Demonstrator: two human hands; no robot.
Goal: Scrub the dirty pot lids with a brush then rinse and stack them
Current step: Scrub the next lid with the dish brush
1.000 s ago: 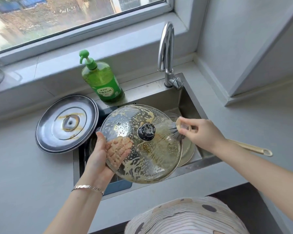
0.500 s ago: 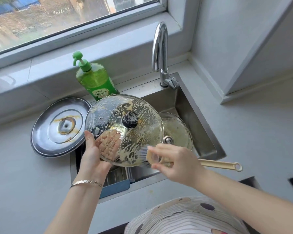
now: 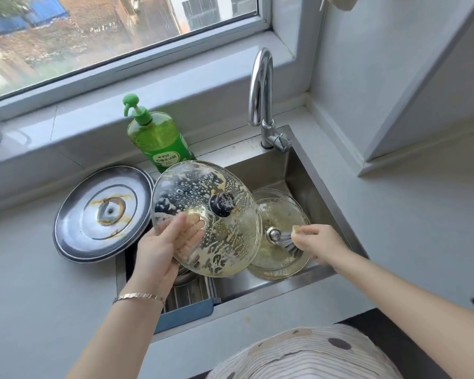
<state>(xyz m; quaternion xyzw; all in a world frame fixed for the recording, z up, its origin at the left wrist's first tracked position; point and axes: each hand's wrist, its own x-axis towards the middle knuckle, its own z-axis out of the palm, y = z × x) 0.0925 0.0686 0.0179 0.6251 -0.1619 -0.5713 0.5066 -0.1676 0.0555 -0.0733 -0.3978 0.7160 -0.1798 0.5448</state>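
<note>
L. hand (image 3: 162,250) grips the soapy glass lid (image 3: 211,242) by its rim, thumb on top and fingers beneath, holding it tilted over the sink (image 3: 309,181). R. hand (image 3: 318,242) grasps the brush (image 3: 286,239), bristles on a smaller glass lid (image 3: 282,214) lying in the sink's right part, beside its metal knob (image 3: 273,235). Stained steel lid (image 3: 93,236) rests on the counter (image 3: 39,296) left of the sink, w/ soap bottle (image 3: 159,138) behind.

Head camera, steeply down onto sink (image 3: 298,170), close (edges seemingly warped).
</note>
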